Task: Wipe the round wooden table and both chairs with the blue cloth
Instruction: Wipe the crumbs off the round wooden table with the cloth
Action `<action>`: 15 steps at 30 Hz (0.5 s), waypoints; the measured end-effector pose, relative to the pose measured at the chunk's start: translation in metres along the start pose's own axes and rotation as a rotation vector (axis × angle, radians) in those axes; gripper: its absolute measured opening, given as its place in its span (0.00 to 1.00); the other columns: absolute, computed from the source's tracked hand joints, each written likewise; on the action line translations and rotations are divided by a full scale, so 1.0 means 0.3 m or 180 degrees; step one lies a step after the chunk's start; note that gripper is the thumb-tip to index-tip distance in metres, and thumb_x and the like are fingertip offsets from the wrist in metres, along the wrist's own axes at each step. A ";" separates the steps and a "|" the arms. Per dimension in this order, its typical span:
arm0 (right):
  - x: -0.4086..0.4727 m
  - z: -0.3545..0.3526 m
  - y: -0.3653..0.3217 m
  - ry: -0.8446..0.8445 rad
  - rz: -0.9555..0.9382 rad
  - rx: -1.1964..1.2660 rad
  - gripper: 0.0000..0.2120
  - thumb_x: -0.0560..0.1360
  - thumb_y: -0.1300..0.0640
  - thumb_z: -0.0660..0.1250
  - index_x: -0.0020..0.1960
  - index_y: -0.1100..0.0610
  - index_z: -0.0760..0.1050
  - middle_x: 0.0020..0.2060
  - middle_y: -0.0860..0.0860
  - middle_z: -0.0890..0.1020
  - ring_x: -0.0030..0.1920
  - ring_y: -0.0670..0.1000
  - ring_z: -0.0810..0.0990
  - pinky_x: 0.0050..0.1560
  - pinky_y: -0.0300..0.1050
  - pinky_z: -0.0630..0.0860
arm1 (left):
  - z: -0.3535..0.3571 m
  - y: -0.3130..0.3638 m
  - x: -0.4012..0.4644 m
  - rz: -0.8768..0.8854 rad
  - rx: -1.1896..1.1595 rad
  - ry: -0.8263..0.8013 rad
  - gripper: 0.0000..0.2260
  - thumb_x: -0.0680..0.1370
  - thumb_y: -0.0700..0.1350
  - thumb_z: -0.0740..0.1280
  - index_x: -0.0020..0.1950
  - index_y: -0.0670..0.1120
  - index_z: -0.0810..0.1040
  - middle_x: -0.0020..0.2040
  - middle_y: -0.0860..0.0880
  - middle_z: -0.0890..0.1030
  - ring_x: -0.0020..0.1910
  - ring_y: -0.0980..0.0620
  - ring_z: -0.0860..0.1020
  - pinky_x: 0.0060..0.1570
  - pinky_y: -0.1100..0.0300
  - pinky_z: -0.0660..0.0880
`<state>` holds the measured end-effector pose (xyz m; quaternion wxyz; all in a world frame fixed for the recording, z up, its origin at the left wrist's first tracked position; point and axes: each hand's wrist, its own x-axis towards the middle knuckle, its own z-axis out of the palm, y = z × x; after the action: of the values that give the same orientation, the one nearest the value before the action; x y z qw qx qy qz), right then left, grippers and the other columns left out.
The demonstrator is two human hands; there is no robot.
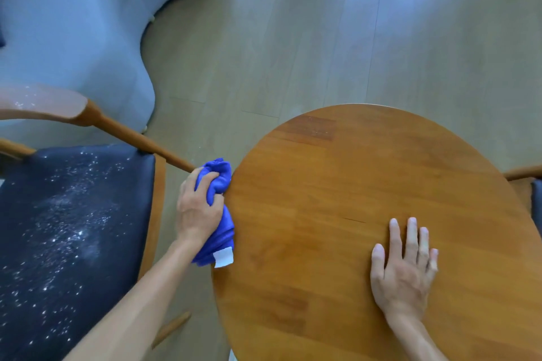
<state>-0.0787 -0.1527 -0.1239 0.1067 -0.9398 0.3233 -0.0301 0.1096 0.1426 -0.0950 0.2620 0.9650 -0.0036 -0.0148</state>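
A: Cloth?
B: Blue cloth (218, 214), bunched in left hand (199, 208), against table (366, 184) left edge.
A: Right hand (404, 269)?
B: Fingers spread, flat on tabletop. Left chair (73, 228) seat speckled white.

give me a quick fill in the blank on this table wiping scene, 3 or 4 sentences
1. The blue cloth is bunched in the ____ hand.
2. The right hand lies ____ on the table, holding nothing.
3. White specks cover the dark ____ of the left chair.
4. The cloth touches the table at its ____ edge.

Missing words: left; flat; seat; left
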 end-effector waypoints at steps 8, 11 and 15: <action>0.002 0.016 0.012 0.0057 -0.0025 0.0007 0.28 0.77 0.46 0.49 0.74 0.56 0.64 0.75 0.58 0.61 0.76 0.60 0.57 0.73 0.62 0.52 | 0.138 0.272 -0.243 0.1361 0.0343 -0.0313 0.21 0.64 0.42 0.72 0.57 0.44 0.81 0.64 0.39 0.76 0.63 0.37 0.75 0.62 0.41 0.71; -0.002 0.018 0.019 0.0090 -0.0021 0.0019 0.28 0.77 0.46 0.49 0.73 0.57 0.65 0.75 0.58 0.62 0.75 0.60 0.58 0.72 0.63 0.53 | 0.211 0.381 -0.360 0.2177 0.0306 -0.0910 0.21 0.66 0.47 0.68 0.60 0.48 0.80 0.68 0.43 0.74 0.67 0.40 0.72 0.63 0.40 0.69; 0.002 0.010 0.011 0.0079 -0.0032 0.0058 0.29 0.77 0.46 0.49 0.74 0.57 0.65 0.75 0.58 0.61 0.75 0.60 0.57 0.72 0.63 0.52 | 0.106 0.184 -0.250 0.1894 0.0316 -0.0594 0.20 0.67 0.44 0.66 0.58 0.44 0.81 0.66 0.40 0.75 0.65 0.38 0.73 0.62 0.41 0.71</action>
<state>-0.0798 -0.1553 -0.1275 0.1111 -0.9399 0.3196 -0.0452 0.0339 0.0800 -0.0924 0.2059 0.9276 -0.3105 -0.0259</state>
